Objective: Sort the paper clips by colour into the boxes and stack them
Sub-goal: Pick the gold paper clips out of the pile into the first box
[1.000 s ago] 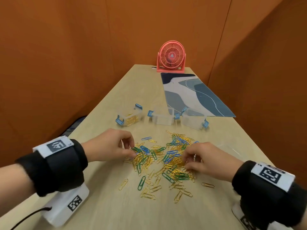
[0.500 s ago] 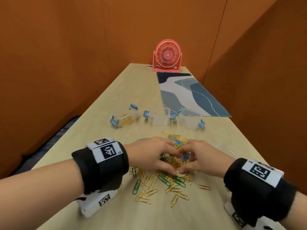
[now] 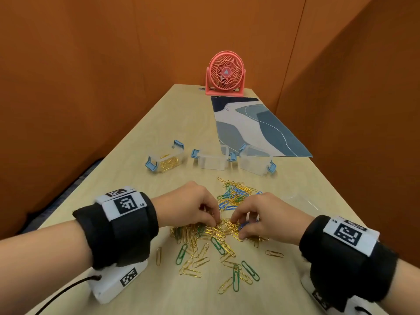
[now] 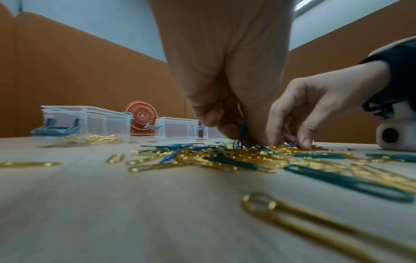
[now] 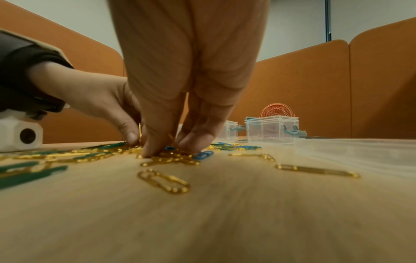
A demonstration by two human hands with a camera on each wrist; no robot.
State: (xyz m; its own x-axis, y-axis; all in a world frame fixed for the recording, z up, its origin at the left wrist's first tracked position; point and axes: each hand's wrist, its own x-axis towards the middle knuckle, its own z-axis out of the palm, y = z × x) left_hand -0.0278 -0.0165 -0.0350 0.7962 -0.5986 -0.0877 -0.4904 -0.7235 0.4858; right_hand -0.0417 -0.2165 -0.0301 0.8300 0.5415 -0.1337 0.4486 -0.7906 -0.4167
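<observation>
Change over the last second: started with left hand and right hand at opposite flanks of heap of gold, green and blue wire paper clips; brought both together over heap's middle; now had both down on heap's near part, fingertips almost meeting. Pinched dark blue clip on end between left thumb and fingertips, seemingly with a gold one alongside. Pressed right fingertips, drawn close together, onto gold clips; could not tell whether anything was actually clamped there. Judged this as raking gold clips into a bunch rather than picking singles, meaning a bigger load per trip.

Judged sorting barely begun. Found gold clips only in clear plastic box with blue latches beyond heap to the left. Saw nothing in the two matching boxes, one straight beyond heap, one beyond heap to the right. Noted all three open-topped and unstacked. Left most clips mixed in heap, with green and gold strays on its near side.

Worked on pale wood-grain table. Made out a faint clear plastic piece right of heap, perhaps a lid. Noted blue-and-cream patterned mat far beyond heap to the right, and coral-pink desk fan farther beyond still, at table's end. Sat enclosed by orange partition walls.
</observation>
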